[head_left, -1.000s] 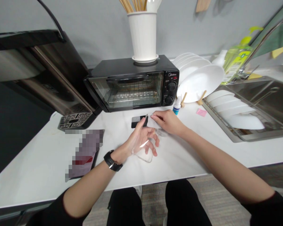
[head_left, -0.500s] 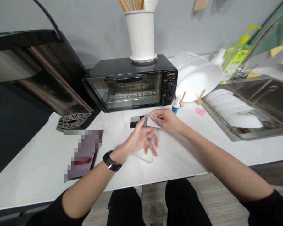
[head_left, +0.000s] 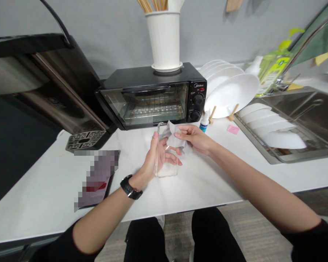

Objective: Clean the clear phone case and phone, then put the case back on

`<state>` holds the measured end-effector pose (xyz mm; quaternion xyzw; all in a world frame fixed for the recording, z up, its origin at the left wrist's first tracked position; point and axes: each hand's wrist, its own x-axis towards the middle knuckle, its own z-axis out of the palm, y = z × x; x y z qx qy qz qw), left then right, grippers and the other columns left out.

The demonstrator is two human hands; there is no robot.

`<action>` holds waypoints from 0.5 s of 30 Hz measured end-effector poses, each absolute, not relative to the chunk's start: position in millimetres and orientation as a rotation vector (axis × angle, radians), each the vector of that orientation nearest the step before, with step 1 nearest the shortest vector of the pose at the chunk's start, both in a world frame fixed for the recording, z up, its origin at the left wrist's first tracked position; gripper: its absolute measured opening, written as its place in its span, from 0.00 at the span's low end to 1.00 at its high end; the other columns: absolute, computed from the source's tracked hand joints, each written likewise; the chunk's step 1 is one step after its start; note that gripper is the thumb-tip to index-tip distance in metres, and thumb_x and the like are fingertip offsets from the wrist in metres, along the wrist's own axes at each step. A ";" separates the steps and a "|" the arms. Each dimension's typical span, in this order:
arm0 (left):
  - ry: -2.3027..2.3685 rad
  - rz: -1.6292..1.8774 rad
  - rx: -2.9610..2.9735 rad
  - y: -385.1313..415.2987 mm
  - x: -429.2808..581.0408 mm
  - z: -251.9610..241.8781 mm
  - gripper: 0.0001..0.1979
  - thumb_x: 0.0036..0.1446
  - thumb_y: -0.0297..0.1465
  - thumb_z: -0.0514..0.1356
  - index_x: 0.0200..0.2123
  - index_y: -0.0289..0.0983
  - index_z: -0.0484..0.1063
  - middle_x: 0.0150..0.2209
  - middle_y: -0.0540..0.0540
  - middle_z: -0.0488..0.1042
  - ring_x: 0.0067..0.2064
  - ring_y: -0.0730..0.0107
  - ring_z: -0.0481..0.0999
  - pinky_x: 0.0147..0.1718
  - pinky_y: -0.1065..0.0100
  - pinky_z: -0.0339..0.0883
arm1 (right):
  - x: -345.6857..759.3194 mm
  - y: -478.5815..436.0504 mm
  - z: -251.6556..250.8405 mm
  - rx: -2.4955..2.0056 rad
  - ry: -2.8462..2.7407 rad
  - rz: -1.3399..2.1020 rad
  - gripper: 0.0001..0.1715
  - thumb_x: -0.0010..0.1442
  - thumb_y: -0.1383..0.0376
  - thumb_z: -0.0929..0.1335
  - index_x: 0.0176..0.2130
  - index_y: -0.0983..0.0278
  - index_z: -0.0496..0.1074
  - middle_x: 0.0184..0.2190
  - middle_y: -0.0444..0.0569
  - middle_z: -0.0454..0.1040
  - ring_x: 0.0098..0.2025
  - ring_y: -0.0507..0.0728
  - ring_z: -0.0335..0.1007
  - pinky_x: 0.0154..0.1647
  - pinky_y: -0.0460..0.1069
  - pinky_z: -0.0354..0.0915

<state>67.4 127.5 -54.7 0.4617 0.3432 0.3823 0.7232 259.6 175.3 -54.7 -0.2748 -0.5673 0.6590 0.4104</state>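
A clear phone case [head_left: 166, 174] is held up over the counter by my left hand [head_left: 160, 154], its thumb along the left edge and its fingers seen through and beside the case. My right hand [head_left: 194, 138] pinches a crumpled grey cloth [head_left: 172, 136] between thumb and fingers. That cloth touches the upper right part of the case and hides some of it. Just beyond my right hand stands a small white spray bottle [head_left: 204, 123] with a blue label.
A black toaster oven [head_left: 153, 103] stands at the back, a white cup of sticks [head_left: 164, 40] on top. To the left are a coffee machine [head_left: 84, 140] and a blurred-out flat item [head_left: 98, 178]. White plates [head_left: 229, 94], a pink note [head_left: 233, 129] and a sink [head_left: 276, 158] lie right.
The case has turned to face me more fully, and its lower end has risen. The cloth has spread at its top side. A dark flat item behind my hands no longer shows.
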 end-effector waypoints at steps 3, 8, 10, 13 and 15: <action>0.813 0.862 1.043 123.9 69.7 -56.6 0.47 0.58 0.70 0.46 0.58 0.34 0.66 0.34 0.41 0.82 0.26 0.57 0.83 0.27 0.64 0.72 | 261.2 173.1 -52.1 -0.721 -1.454 1.660 0.27 0.52 0.47 0.81 0.40 0.64 0.78 0.33 0.47 0.83 0.27 0.54 0.75 0.29 0.48 0.71; 0.776 0.829 1.049 120.9 73.6 -61.6 0.41 0.55 0.71 0.51 0.45 0.38 0.67 0.39 0.39 0.83 0.34 0.51 0.86 0.38 0.56 0.78 | 261.4 170.8 -50.6 -0.931 -1.547 1.272 0.31 0.57 0.38 0.75 0.30 0.64 0.75 0.23 0.43 0.75 0.23 0.50 0.65 0.21 0.46 0.57; 0.755 0.835 1.044 121.6 73.8 -62.5 0.40 0.56 0.70 0.52 0.44 0.38 0.66 0.39 0.39 0.83 0.34 0.50 0.86 0.40 0.53 0.78 | 259.9 169.5 -50.0 -0.941 -1.553 1.225 0.33 0.60 0.38 0.73 0.26 0.64 0.73 0.21 0.42 0.71 0.21 0.49 0.61 0.20 0.46 0.54; 0.780 0.897 1.031 123.3 73.4 -61.9 0.41 0.56 0.70 0.51 0.47 0.38 0.67 0.38 0.40 0.84 0.33 0.51 0.86 0.39 0.53 0.78 | 257.2 167.9 -48.5 -0.792 -1.455 1.501 0.29 0.55 0.41 0.77 0.34 0.63 0.76 0.27 0.43 0.77 0.22 0.50 0.64 0.21 0.46 0.59; 0.806 0.945 1.020 123.6 73.4 -60.8 0.43 0.55 0.71 0.51 0.49 0.38 0.67 0.37 0.40 0.84 0.33 0.52 0.86 0.39 0.54 0.78 | 256.3 168.0 -48.6 -0.693 -1.399 1.687 0.29 0.52 0.44 0.80 0.40 0.63 0.77 0.32 0.44 0.80 0.23 0.50 0.68 0.24 0.47 0.64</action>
